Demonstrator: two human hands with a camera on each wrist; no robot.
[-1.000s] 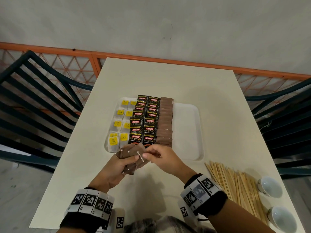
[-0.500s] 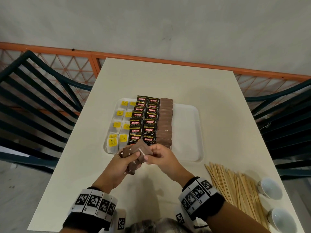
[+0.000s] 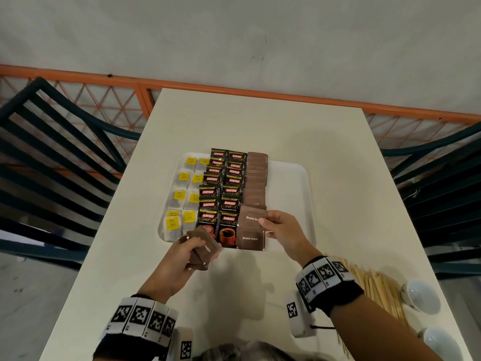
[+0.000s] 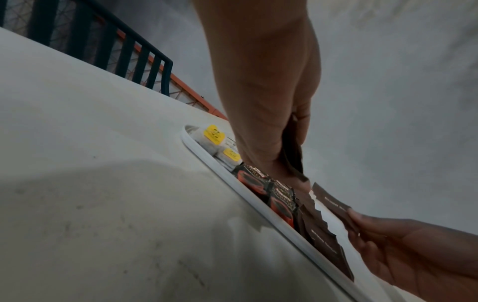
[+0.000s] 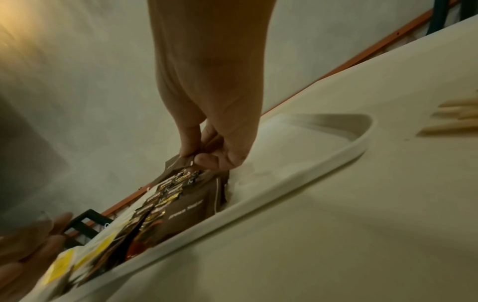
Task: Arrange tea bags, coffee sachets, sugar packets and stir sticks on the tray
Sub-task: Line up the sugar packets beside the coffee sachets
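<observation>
A white tray (image 3: 291, 194) holds yellow-tagged tea bags (image 3: 179, 196) on the left, black coffee sachets (image 3: 221, 194) in the middle and a column of brown sugar packets (image 3: 256, 183) beside them. My right hand (image 3: 279, 230) pinches one brown sugar packet (image 3: 253, 217) just above the near end of that column, over the front packet (image 3: 251, 239). My left hand (image 3: 182, 259) grips a small stack of brown sugar packets (image 3: 204, 250) at the tray's near left edge. In the right wrist view the thumb and fingers (image 5: 207, 161) pinch the packet's edge (image 5: 178, 163).
Wooden stir sticks (image 3: 374, 285) lie loose on the table to the right of my right wrist. Two white cups (image 3: 420, 295) stand at the near right corner. The tray's right third is bare. Dark chairs flank the table.
My right hand has drawn one sugar packet off the left hand's stack and carried it right and forward over the tray's sugar column. The left hand stayed near the tray's front edge.
</observation>
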